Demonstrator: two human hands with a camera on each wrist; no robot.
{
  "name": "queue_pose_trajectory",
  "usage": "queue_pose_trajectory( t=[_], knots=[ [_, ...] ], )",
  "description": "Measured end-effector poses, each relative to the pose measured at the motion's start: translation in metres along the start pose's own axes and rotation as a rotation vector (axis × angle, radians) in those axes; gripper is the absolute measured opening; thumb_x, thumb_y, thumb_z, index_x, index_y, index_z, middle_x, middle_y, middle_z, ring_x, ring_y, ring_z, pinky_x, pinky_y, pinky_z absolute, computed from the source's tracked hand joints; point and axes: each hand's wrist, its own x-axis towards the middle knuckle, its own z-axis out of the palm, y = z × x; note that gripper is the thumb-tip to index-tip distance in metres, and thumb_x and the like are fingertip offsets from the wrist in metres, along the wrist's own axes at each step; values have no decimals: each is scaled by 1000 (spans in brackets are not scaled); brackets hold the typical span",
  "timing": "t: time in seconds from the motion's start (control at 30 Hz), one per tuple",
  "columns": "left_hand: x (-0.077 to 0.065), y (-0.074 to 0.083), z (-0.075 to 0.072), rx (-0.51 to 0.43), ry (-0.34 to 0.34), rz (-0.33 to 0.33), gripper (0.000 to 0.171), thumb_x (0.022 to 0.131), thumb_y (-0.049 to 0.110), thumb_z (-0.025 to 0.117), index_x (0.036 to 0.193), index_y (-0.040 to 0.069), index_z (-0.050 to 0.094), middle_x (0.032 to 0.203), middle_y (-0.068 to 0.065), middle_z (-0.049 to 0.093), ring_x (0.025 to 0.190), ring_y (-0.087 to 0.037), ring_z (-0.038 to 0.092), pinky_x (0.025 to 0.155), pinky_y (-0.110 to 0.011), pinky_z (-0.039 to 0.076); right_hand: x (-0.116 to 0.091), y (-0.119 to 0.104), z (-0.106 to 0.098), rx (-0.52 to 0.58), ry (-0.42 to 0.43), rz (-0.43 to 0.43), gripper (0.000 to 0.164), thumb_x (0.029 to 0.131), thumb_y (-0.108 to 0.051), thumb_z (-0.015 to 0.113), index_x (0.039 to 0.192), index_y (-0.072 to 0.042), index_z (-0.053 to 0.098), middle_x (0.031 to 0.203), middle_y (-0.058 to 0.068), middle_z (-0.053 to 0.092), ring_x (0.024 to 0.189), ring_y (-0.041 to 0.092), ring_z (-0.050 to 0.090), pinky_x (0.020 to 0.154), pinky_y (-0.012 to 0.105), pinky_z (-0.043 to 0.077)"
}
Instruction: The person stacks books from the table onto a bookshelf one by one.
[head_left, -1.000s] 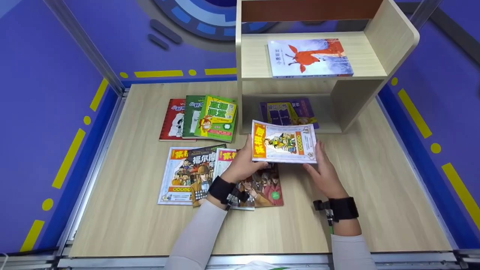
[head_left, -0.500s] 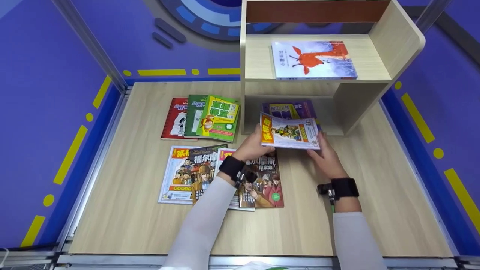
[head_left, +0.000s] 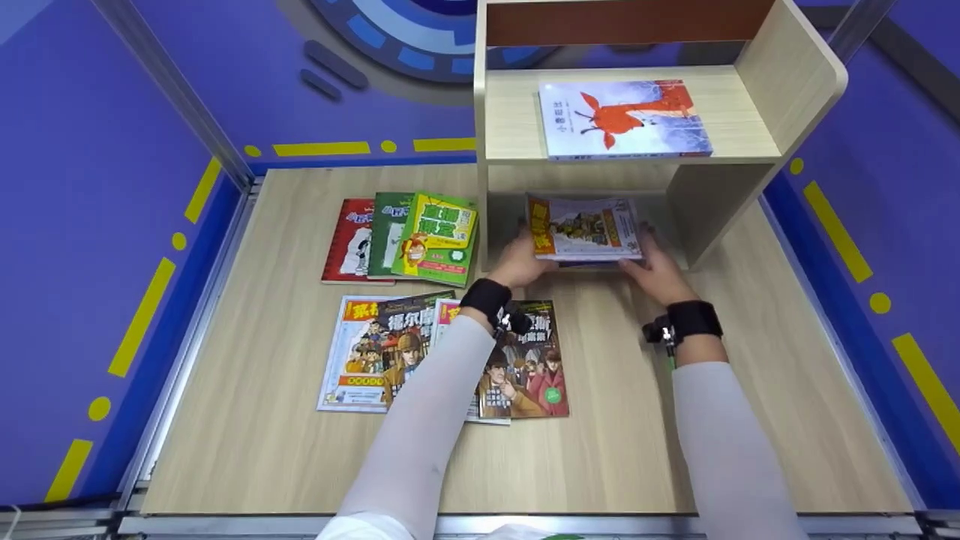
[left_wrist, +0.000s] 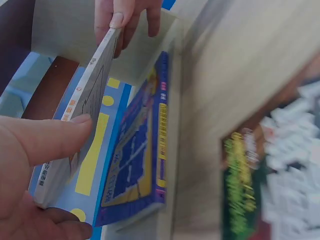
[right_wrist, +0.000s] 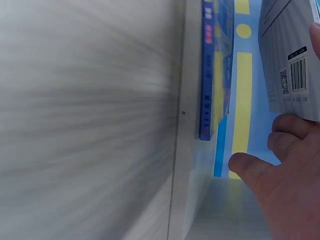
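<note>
A white comic book (head_left: 589,232) with an orange title strip lies level between both hands, inside the bookshelf's lower compartment. My left hand (head_left: 521,261) grips its left end, thumb (left_wrist: 60,135) on the spine side and fingers beneath. At the other end my right hand (head_left: 658,271) holds it, with fingers curled against the barcoded back cover (right_wrist: 297,75). Beneath it on the bottom board lie purple books, the nearest (left_wrist: 137,155) showing its spine. A gap separates the comic book from them in the left wrist view.
The wooden bookshelf (head_left: 787,97) stands at the back right, with a red-deer book (head_left: 622,120) on its upper board. Left of it lie overlapping red (head_left: 346,244), dark green (head_left: 386,232) and light green (head_left: 439,240) books. Several overlapping comics, one brown (head_left: 529,367), lie in front.
Both hands have carried the comic book forward, away from the body, from in front of the bookshelf into its lower compartment over the purple books. The books on the table have stayed put.
</note>
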Motion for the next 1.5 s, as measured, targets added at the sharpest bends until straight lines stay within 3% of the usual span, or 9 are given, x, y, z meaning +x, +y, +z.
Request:
queue_pose_trajectory(
  t=[0.13,0.3,0.4,0.57,0.7,0.73,1.0,1.3,1.5],
  knots=[
    [8,2,2,-13,14,15,76,92,26,82,155,5,44,155,-17,54,135,-33,60,117,-44,49,4,2,-7,-10,-20,49,89,111,-29,56,170,-5,-7,176,26,-13,164,45,-8,134,59,2],
    [7,-5,10,49,-11,-112,80,89,29,86,153,2,44,136,-16,67,119,-31,67,103,-42,57,-3,5,-4,-105,-13,114,93,112,-35,52,169,-8,-16,174,26,-19,162,51,2,133,62,7],
    [3,-7,12,66,-8,-133,89,89,29,86,158,1,37,137,-19,65,123,-35,66,104,-44,57,-9,7,1,-159,11,93,91,112,-30,54,168,-1,-11,174,31,-14,162,52,5,133,62,9],
    [3,-11,16,94,41,-47,116,85,35,87,167,0,14,169,-27,32,154,-43,39,127,-48,37,-16,5,9,-228,15,62,93,110,-31,59,168,4,-5,173,35,-10,161,54,2,132,64,10],
    [-5,-2,15,121,23,-13,122,85,33,86,168,-4,5,176,-30,9,163,-44,21,133,-44,26,-19,-1,15,-253,16,56,97,107,-32,63,168,3,-3,173,35,-9,161,54,-2,131,66,11],
    [-14,9,10,112,0,-19,118,86,27,85,168,-6,6,175,-31,11,162,-44,22,133,-43,27,-20,-3,16,-248,20,54,98,106,-32,65,169,3,-2,173,35,-9,162,54,-3,131,66,11],
    [-47,16,15,115,-102,-71,121,88,37,86,169,-3,5,178,-26,8,165,-36,17,134,-40,22,-33,-18,34,-240,-17,55,109,99,-40,73,169,1,0,175,33,-8,162,54,-1,130,68,13],
    [-109,9,30,368,-83,-111,135,80,60,87,169,-3,8,177,-27,4,167,-39,5,135,-52,10,-74,-43,73,-308,-57,66,114,96,-51,74,168,4,4,175,31,-5,163,52,-3,129,71,8],
    [-151,-1,31,508,9,-129,132,81,74,77,167,-6,16,175,-29,12,165,-42,11,135,-55,13,-107,-64,104,-301,-31,65,112,97,-49,75,167,6,8,175,32,-1,163,52,-2,127,74,11]
  ],
)
